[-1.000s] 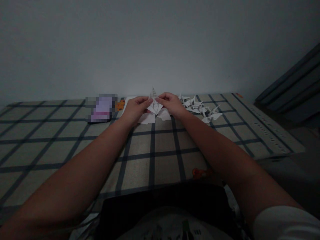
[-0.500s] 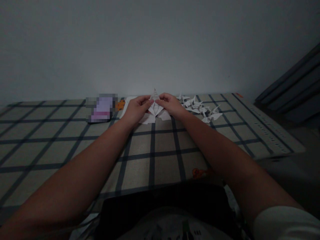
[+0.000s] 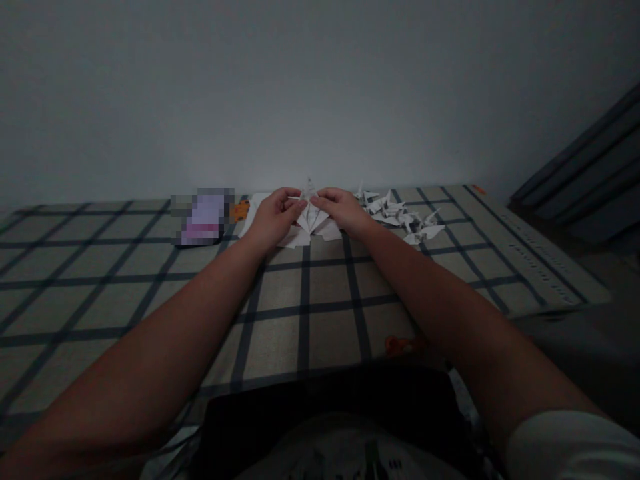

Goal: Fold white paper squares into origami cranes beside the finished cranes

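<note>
Both hands meet over a half-folded white paper figure [image 3: 311, 215] near the far edge of a checked cloth surface [image 3: 310, 293]. My left hand [image 3: 273, 217] pinches the figure's left side with curled fingers. My right hand [image 3: 340, 208] pinches its right side the same way. A thin paper point sticks up between the fingertips. Loose white paper sheets [image 3: 295, 237] lie flat under the hands.
Several finished white paper cranes [image 3: 400, 217] are scattered just right of my right hand. A blurred purple object [image 3: 203, 217] lies to the left, with something orange [image 3: 241, 210] beside it. A plain wall rises behind. A dark slatted surface [image 3: 585, 180] stands far right.
The hands have closed in a little over the paper figure, and its upright point now shows lower between the fingertips. The arms have barely moved.
</note>
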Motion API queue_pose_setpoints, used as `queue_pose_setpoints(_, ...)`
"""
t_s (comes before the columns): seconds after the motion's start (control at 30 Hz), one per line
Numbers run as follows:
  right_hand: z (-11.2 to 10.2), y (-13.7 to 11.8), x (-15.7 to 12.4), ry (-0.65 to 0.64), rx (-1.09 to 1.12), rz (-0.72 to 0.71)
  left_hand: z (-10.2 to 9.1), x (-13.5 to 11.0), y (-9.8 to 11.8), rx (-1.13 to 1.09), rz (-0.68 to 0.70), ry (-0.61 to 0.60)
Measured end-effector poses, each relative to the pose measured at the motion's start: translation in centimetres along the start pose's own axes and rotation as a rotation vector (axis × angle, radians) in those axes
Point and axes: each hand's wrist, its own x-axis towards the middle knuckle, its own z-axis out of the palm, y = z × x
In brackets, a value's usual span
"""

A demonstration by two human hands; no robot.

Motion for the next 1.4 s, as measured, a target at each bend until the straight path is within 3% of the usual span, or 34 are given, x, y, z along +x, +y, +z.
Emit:
queue_pose_setpoints(0.13, 0.06, -0.27, -0.13, -0.018, -0.035, 0.007, 0.08, -0.13, 0.06, -0.004, -0.015, 0.030)
queue_pose_setpoints(0.37, 0.06, -0.26, 0.06, 0.072, 0.048, -0.019, 0.37, -0.44, 0.77, -0.063, -0.111, 0.035)
queue_pose_setpoints(0.77, 0.07, -0.12, 0.18, 0.077, 0.019, -0.010, 0.17, -0.49, 0.58, 0.061, -0.064, 0.037)
queue_pose_setpoints(1.07, 0.02, 0.29, 0.28, 0.124, 0.070, -0.028, 0.54, -0.53, 0.94, -0.199, -0.168, -0.022)
queue_pose_setpoints(1.4, -0.26, -0.05, 0.00, 0.062, 0.018, -0.058, 0.29, -0.51, 0.26, -0.097, -0.084, -0.033)
